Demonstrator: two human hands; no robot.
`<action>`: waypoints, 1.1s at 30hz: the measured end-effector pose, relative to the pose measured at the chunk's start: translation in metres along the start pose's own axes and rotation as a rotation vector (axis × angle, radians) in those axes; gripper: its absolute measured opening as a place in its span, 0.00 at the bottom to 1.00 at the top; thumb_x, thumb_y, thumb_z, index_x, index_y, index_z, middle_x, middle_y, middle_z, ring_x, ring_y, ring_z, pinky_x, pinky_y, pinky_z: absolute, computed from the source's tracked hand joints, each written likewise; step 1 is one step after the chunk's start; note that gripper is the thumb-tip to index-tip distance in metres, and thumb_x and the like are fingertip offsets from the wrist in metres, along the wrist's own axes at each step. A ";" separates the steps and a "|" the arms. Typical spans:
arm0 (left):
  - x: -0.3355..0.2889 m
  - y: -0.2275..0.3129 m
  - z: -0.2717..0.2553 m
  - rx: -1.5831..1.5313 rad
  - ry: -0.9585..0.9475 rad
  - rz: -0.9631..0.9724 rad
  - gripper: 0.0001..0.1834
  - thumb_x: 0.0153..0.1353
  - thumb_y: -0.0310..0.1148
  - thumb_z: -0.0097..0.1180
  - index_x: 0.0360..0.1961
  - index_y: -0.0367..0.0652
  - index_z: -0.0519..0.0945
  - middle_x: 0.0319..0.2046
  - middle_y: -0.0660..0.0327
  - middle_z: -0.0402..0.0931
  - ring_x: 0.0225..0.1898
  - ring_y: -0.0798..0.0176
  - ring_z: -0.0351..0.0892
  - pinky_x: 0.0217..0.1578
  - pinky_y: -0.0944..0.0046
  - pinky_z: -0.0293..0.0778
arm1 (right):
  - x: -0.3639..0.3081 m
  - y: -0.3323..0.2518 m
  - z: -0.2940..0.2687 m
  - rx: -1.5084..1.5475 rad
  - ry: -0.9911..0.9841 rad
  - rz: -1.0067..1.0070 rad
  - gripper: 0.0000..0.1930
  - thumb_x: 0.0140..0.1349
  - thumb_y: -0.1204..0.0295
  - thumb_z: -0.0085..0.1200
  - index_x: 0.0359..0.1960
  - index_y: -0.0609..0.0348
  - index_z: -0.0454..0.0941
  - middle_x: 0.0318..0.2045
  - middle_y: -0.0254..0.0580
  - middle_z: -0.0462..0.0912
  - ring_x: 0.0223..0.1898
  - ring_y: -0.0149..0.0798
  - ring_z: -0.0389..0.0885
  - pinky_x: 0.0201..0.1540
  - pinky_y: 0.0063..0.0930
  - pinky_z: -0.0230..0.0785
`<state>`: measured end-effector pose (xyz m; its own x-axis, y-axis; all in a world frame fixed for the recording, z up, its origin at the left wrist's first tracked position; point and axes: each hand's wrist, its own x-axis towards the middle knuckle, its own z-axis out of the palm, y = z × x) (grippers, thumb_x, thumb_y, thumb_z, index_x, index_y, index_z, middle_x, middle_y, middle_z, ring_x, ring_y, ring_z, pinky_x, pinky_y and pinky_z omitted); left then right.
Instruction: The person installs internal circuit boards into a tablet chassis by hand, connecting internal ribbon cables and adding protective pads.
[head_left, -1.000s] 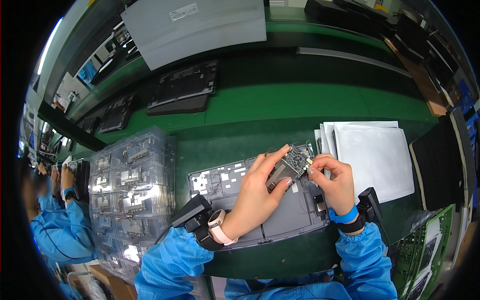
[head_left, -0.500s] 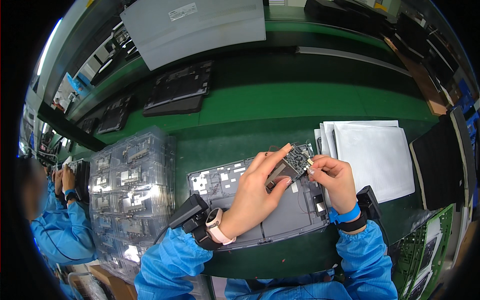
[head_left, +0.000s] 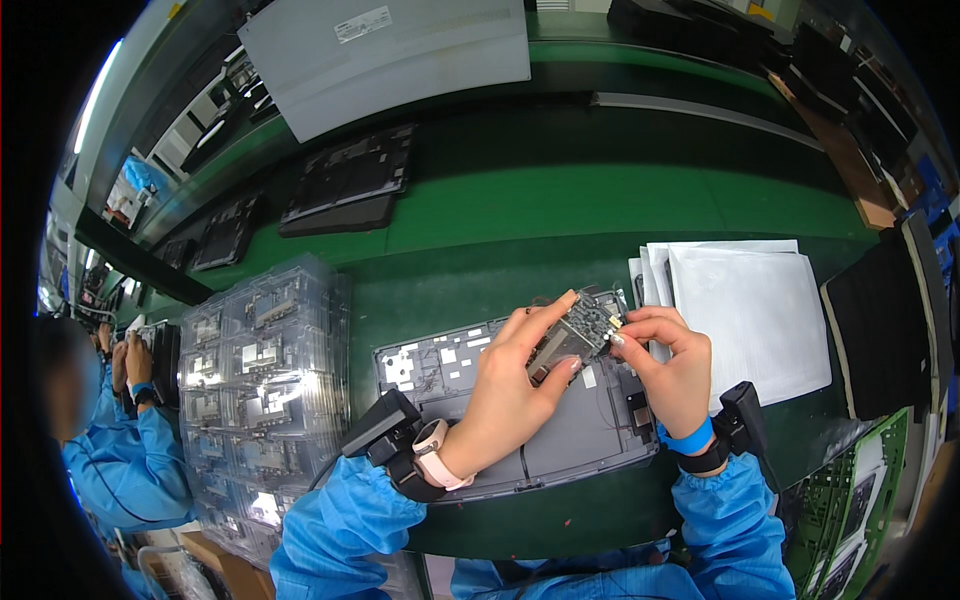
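Observation:
My left hand (head_left: 515,370) is closed around a dark circuit board (head_left: 590,322), thumb along its near edge and fingers over its far side. The board is tilted above an open grey laptop casing (head_left: 590,440), which lies flat on the bench. At the board's right edge, the thumb and index finger of my right hand (head_left: 672,365) pinch a small pale cable connector (head_left: 615,323). Thin dark wires run down from there over the casing's right part. My fingers partly hide the connector and the board's left portion.
Stacked clear plastic trays (head_left: 265,370) with circuit boards stand at left. White padded sheets (head_left: 750,320) lie at right, beside a black padded panel (head_left: 880,325). Beyond the bench edge, dark casings (head_left: 350,175) rest on a green conveyor. A co-worker (head_left: 130,450) works at far left.
My right hand has turned slightly, its fingertips still at the board's edge. My left hand and the board have barely moved. The dark casings on the conveyor have shifted a little left.

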<state>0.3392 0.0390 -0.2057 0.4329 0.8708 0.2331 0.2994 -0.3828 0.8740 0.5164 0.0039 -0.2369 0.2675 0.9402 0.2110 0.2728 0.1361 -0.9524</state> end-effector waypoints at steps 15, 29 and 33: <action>0.019 0.010 -0.029 0.135 -0.162 -0.002 0.27 0.49 0.22 0.57 0.53 0.43 0.74 0.40 0.54 0.74 0.40 0.54 0.76 0.43 0.63 0.71 | 0.005 -0.012 -0.002 -0.090 -0.043 -0.034 0.05 0.47 0.80 0.62 0.27 0.63 0.81 0.33 0.45 0.80 0.32 0.34 0.81 0.37 0.24 0.71; -0.008 0.003 -0.085 0.761 0.006 0.189 0.30 0.48 0.21 0.55 0.57 0.42 0.68 0.50 0.50 0.66 0.53 0.47 0.64 0.54 0.52 0.59 | -0.015 -0.009 -0.042 -0.184 -0.132 0.017 0.13 0.51 0.76 0.57 0.40 0.63 0.78 0.44 0.47 0.79 0.45 0.44 0.78 0.44 0.32 0.72; -0.074 -0.009 -0.126 0.525 0.099 -0.134 0.48 0.52 0.19 0.52 0.69 0.41 0.38 0.61 0.41 0.55 0.61 0.44 0.58 0.61 0.54 0.53 | -0.035 -0.010 -0.046 -0.180 -0.320 0.113 0.16 0.51 0.76 0.58 0.44 0.65 0.77 0.47 0.48 0.77 0.46 0.43 0.78 0.43 0.31 0.73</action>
<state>0.1973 0.0165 -0.1774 0.2870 0.9378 0.1952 0.7413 -0.3466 0.5748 0.5467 -0.0443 -0.2247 0.0108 0.9999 0.0000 0.4232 -0.0046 -0.9060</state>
